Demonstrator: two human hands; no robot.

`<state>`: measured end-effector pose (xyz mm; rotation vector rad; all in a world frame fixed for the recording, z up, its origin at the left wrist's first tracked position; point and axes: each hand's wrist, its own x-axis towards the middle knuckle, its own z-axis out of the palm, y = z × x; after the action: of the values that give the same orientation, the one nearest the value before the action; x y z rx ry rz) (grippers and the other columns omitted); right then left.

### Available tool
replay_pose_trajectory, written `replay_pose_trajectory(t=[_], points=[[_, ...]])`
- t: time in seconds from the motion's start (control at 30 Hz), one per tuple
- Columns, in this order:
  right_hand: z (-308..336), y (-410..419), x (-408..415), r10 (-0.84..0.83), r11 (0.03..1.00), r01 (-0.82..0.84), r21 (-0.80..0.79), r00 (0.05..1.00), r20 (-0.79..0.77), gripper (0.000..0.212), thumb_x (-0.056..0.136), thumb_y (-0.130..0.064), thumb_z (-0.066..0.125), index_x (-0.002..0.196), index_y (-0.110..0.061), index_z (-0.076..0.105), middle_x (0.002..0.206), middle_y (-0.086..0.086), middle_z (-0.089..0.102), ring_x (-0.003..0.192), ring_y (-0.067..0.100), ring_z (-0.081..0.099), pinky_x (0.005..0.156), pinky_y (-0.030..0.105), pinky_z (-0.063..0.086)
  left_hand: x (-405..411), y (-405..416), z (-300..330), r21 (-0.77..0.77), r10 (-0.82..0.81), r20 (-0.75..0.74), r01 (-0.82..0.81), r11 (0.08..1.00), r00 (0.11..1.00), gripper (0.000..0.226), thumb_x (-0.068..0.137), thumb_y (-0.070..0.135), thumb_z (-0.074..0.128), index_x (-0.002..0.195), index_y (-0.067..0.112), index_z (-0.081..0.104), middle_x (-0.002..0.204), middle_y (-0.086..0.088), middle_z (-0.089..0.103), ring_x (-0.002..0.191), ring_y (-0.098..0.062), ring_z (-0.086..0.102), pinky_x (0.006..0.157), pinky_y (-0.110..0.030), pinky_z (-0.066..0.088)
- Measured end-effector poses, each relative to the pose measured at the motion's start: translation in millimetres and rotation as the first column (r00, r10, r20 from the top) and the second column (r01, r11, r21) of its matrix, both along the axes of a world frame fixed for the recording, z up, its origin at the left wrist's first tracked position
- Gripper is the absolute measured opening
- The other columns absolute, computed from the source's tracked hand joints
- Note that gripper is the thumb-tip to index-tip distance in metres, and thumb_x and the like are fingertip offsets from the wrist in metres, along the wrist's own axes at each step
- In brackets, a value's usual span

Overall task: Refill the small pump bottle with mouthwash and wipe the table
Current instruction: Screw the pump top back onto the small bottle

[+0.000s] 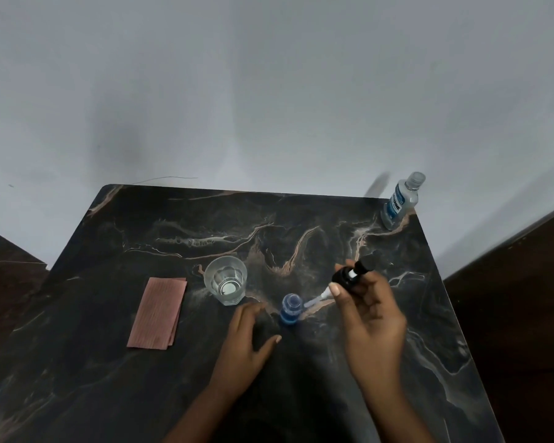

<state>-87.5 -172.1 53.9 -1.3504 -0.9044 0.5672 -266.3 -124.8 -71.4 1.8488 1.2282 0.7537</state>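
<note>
Pale grey wall behind a dark marbled surface (pixel 160 394) with tan and white veining, seen from above. Objects on the surface, counted: one clear faceted drinking glass (pixel 225 280), upright, with a little clear liquid at its base; one folded pink cloth (pixel 158 313), flat, to the left of the glass and apart from it; one clear plastic mouthwash bottle with a blue label (pixel 401 201), capped and upright at the far right corner, well apart from everything else; one small blue pump bottle (pixel 290 308), upright near the centre, its neck uncovered, just to the right of the glass. One black pump head with a white dip tube (pixel 349 276) is off the bottle and held in the air. Two hands are in view. Left hand (pixel 248 340): fingers curled loosely, thumb out, resting on the surface just beside the small bottle on its left and near side; whether it touches the bottle cannot be told. Right hand (pixel 368 310): closed around the black pump head, thumb on its near side. The pump head sits above and to the right of the small bottle, tilted, with the tube slanting down-left so that its tip lies close to the bottle's open neck.
</note>
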Motion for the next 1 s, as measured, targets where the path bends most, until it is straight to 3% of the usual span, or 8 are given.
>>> replay_pose_trajectory(t=[0.17,0.27,0.37,0.47,0.6,0.7,0.8,1.0], points=[[-28,20,6,0.020,0.999,-0.019,-0.030,1.000,0.015,0.026,0.084,-0.031,0.070,0.109,-0.028,0.064,0.105,-0.008,0.073,0.103,0.012,0.069,0.087,0.024,0.054,29,21,-11,-0.105,-0.101,-0.076,0.093,0.990,0.992,0.098,0.068,0.040,0.085,0.148,0.028,0.029,0.147,0.007,0.032,0.135,-0.004,0.035,0.112,-0.015,0.028],[-45,28,5,0.045,0.998,-0.043,-0.044,0.997,0.058,0.025,0.085,-0.026,0.070,0.109,-0.024,0.064,0.105,-0.008,0.073,0.103,0.015,0.069,0.087,0.031,0.054,42,28,-19,-0.139,-0.100,-0.041,0.093,0.986,0.994,0.102,0.065,0.032,0.088,0.148,0.019,0.030,0.147,0.001,0.036,0.137,-0.010,0.036,0.115,-0.025,0.034],[-56,33,7,0.073,0.995,-0.065,-0.071,0.991,0.115,0.027,0.087,-0.018,0.072,0.112,-0.025,0.063,0.106,-0.011,0.072,0.101,0.011,0.069,0.086,0.026,0.055,50,32,-26,-0.171,-0.076,0.022,0.079,0.982,0.997,0.101,0.063,0.025,0.089,0.147,0.014,0.033,0.144,-0.002,0.041,0.135,-0.013,0.040,0.114,-0.033,0.038],[-61,35,8,0.098,0.991,-0.083,-0.109,0.985,0.143,0.029,0.086,-0.019,0.072,0.114,-0.023,0.063,0.105,-0.011,0.072,0.100,0.010,0.070,0.085,0.027,0.055,54,35,-28,-0.174,-0.064,0.041,0.070,0.982,0.997,0.088,0.065,0.021,0.087,0.141,0.014,0.042,0.136,0.000,0.051,0.127,-0.011,0.049,0.110,-0.033,0.042],[-66,36,6,0.114,0.986,-0.090,-0.140,0.978,0.172,0.029,0.085,-0.026,0.073,0.113,-0.025,0.064,0.103,-0.011,0.072,0.097,0.009,0.070,0.083,0.034,0.057,56,35,-28,-0.220,-0.037,0.087,0.055,0.974,0.996,0.052,0.072,0.016,0.081,0.119,0.016,0.059,0.112,0.003,0.067,0.106,-0.011,0.065,0.090,-0.043,0.053],[-67,37,5,0.136,0.983,-0.112,-0.147,0.976,0.172,0.027,0.084,-0.029,0.070,0.110,-0.025,0.065,0.101,-0.009,0.072,0.096,0.011,0.070,0.083,0.039,0.058,56,34,-28,-0.246,-0.002,0.108,0.029,0.969,0.994,0.039,0.077,0.016,0.075,0.114,0.020,0.063,0.107,0.004,0.071,0.101,-0.009,0.068,0.088,-0.041,0.055],[-64,39,2,0.173,0.977,-0.149,-0.152,0.971,0.164,0.027,0.083,-0.031,0.069,0.110,-0.029,0.064,0.101,-0.008,0.071,0.095,0.013,0.070,0.083,0.040,0.058,56,34,-24,-0.267,0.014,0.113,0.017,0.964,0.993,0.038,0.077,0.017,0.075,0.113,0.021,0.065,0.105,0.005,0.073,0.100,-0.007,0.069,0.087,-0.035,0.057],[-48,37,0,0.232,0.966,-0.214,-0.146,0.965,0.123,0.031,0.083,-0.029,0.069,0.112,-0.037,0.064,0.106,-0.009,0.071,0.102,0.013,0.069,0.087,0.033,0.056,58,30,12,-0.236,0.036,0.151,0.001,0.972,0.988,0.028,0.073,0.028,0.072,0.093,0.046,0.064,0.091,0.016,0.075,0.085,0.005,0.069,0.073,-0.014,0.052]])
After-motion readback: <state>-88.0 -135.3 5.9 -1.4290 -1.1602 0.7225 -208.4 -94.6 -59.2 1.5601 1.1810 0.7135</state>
